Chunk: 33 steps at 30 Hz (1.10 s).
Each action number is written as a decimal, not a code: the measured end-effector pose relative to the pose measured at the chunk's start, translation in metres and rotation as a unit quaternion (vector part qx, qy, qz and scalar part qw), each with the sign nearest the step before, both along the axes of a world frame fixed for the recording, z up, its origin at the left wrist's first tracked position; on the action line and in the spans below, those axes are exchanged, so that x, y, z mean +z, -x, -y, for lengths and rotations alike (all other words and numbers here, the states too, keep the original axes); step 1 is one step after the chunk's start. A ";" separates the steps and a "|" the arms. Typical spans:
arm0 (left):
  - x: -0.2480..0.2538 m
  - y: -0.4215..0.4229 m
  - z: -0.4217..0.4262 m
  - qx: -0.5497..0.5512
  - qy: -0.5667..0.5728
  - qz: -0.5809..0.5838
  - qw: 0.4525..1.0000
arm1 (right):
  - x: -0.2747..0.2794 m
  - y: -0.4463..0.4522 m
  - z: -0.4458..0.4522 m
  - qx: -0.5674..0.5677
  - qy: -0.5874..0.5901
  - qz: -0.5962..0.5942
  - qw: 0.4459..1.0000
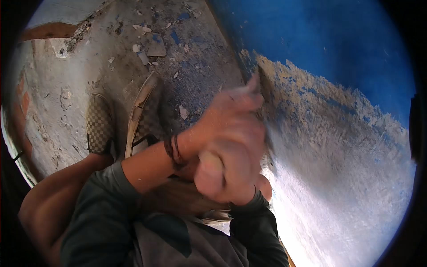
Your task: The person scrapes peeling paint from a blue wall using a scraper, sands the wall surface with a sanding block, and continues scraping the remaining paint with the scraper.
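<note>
My left hand (235, 109), with a dark bracelet (173, 151) at its wrist, reaches against the wall (329, 147). One finger or thumb stretches toward the ragged edge of the blue paint (320, 40), while the other fingers look curled. Closer to the camera, my right hand (229, 171) is closed in a fist just below the left, overlapping it in view. Both hands are smeared by motion. Whatever they grip, if anything, is hidden behind the fingers. Beside them the wall is scraped to grey and tan, with blue above.
Paint flakes and plaster chips (153, 46) litter the rough concrete floor (58, 107) along the wall's foot. My checkered shoes (100, 122) and bent legs are at the left. Bright light falls on the wall's lower part.
</note>
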<state>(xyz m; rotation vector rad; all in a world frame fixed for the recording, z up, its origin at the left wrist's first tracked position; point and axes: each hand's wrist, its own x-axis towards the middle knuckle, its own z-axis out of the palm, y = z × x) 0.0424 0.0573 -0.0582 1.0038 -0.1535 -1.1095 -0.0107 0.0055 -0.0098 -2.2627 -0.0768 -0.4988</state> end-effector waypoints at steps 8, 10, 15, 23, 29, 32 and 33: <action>-0.014 0.000 0.001 0.113 0.081 -0.127 0.982 | -0.004 0.001 -0.002 0.021 -0.003 0.008 1.000; -0.033 0.002 -0.003 0.146 0.136 -0.085 0.976 | -0.023 -0.009 0.000 0.008 0.008 -0.007 1.000; -0.036 0.005 0.003 0.199 0.086 0.048 0.975 | -0.016 -0.007 -0.001 0.003 0.014 0.007 1.000; -0.047 -0.016 0.009 0.078 0.072 -0.175 0.979 | -0.028 -0.012 0.000 0.008 -0.037 0.020 0.999; -0.029 -0.020 0.005 0.103 0.035 -0.155 0.982 | -0.036 -0.014 -0.005 -0.031 -0.009 0.033 0.999; -0.013 -0.013 0.002 0.203 0.035 -0.077 0.976 | -0.026 -0.010 -0.004 -0.016 -0.031 0.022 0.999; -0.014 -0.012 0.001 0.203 0.035 -0.076 0.976 | -0.038 -0.015 -0.004 -0.018 -0.002 0.007 1.000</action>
